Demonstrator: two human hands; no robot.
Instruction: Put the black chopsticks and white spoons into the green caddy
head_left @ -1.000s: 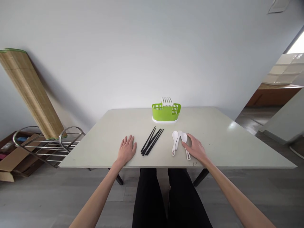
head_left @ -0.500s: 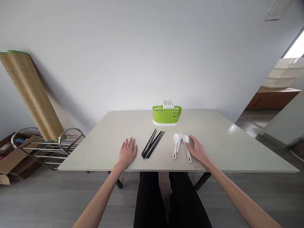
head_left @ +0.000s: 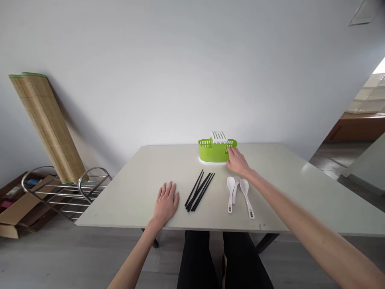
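My left hand (head_left: 165,204) lies flat on the table with its fingers spread, left of several black chopsticks (head_left: 199,192). Three white spoons (head_left: 231,184) lie right of the chopsticks, bowls away from me. Beyond them stands a green utensil basket (head_left: 212,154) with slotted sides, a white base and a white slotted top piece (head_left: 219,137). My right hand (head_left: 238,161) reaches over the spoons to the basket's right front, fingers stretched forward and holding nothing visible. Its fingertips overlap the basket wall; whether they touch it I cannot tell.
The pale table (head_left: 135,188) stands against a wall. On the left, a rolled bamboo mat (head_left: 49,126) leans above a metal rack (head_left: 64,192), with an open cardboard box (head_left: 18,216) beside it. A wooden cabinet (head_left: 349,127) is far right.
My right hand has moved from beside the right spoon forward to the basket. My left hand stays flat on the table. The whole view has shifted slightly.
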